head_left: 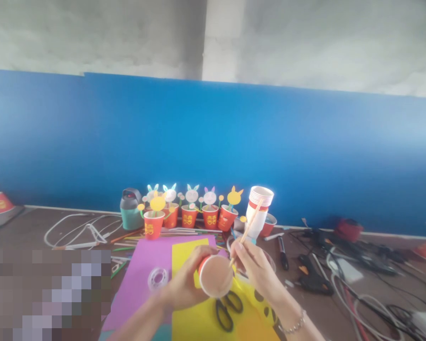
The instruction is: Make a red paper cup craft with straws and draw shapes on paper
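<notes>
My left hand (pixel 188 280) is wrapped round a red paper cup (pixel 216 277), tilted so that its mouth faces me. A thin wooden stick (pixel 251 225), much like a chopstick, is pinched in my right hand (pixel 252 265); its lower end is at the cup's right rim, and I cannot tell whether it touches. Under my hands lie yellow paper (pixel 188 317) and purple paper (pixel 135 289). Black-handled scissors (pixel 228 310) rest on the yellow paper, and a clear tape roll (pixel 158 279) on the purple.
Several red cups with paper animal figures (pixel 189 215) stand behind. A stack of white-and-red paper cups (pixel 257 210) rises right of them. At left are a teal bottle (pixel 130 210) and a white cable (pixel 67 227). A black glue gun (pixel 312 274) lies among cords at right.
</notes>
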